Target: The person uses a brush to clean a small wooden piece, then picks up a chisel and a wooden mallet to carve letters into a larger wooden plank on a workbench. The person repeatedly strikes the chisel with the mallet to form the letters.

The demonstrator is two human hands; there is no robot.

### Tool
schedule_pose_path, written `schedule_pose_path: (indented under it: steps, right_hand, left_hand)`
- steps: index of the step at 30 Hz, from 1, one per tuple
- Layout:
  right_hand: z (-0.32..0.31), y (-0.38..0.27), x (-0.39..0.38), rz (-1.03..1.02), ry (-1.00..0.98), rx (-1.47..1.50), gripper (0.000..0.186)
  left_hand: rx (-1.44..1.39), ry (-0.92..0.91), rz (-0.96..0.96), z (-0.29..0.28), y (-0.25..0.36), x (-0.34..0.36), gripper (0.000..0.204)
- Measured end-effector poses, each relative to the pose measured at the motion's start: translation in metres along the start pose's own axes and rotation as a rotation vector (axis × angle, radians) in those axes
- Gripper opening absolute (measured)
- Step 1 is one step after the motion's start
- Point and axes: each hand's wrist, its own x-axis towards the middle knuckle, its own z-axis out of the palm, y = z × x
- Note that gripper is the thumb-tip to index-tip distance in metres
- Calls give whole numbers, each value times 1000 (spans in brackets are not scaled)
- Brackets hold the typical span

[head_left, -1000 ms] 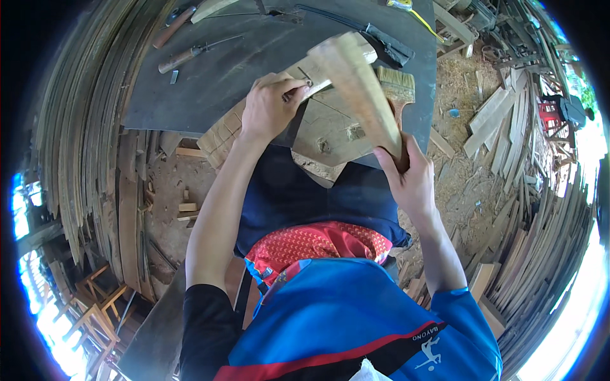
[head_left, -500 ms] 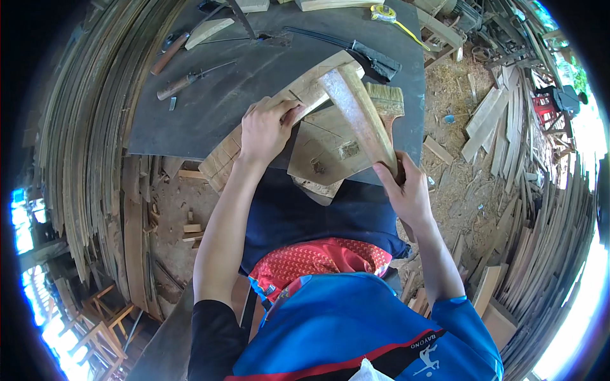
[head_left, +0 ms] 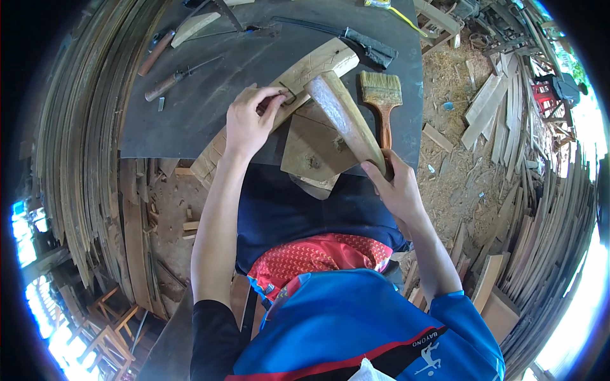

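My left hand (head_left: 251, 117) pinches a thin dark piece (head_left: 288, 94), too small to name, on a long, marked wooden board (head_left: 337, 56) lying diagonally at the bench edge. My right hand (head_left: 397, 184) grips the lower end of a wooden bar (head_left: 346, 120), whose top reaches beside the thin piece; whether it touches the board I cannot tell. A flat angular wood piece (head_left: 308, 149) lies below them. Just right of the bar is a wide brush (head_left: 381, 92) with a wooden handle.
The dark bench top (head_left: 152, 133) carries wooden-handled tools (head_left: 166, 84), a black saw-like tool (head_left: 365, 44) and a yellow tape measure (head_left: 378, 3). Long planks (head_left: 95, 127) stand at the left, more (head_left: 534, 235) at the right. Offcuts (head_left: 476, 108) and shavings lie on the floor.
The bar's top has swung down and left from its blurred, higher position toward my left hand's fingers. Both hands appear slightly further left, and more of the brush shows.
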Motion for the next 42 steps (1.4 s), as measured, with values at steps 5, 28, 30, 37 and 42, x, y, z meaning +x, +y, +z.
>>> schedule_pose_path:
  steps: [5,28,30,37,42]
  right_hand:
    - [0,4,0,-1,-1,-18,52]
    - [6,-29,-8,-190,41,-53,49]
    - [11,-26,-7,-313,92,-83,48]
    - [8,-33,-13,-376,184,-222,48]
    - [8,-19,-5,-342,79,-413,47]
  left_hand:
    - [147,-7,93,-1,5,1,11]
    - [310,-32,74,2,3,-1,17]
    - [307,-10,96,2,6,-2,16]
    - [315,38,146,4,4,-3,15]
    - [392,31,163,3,-1,-5,16]
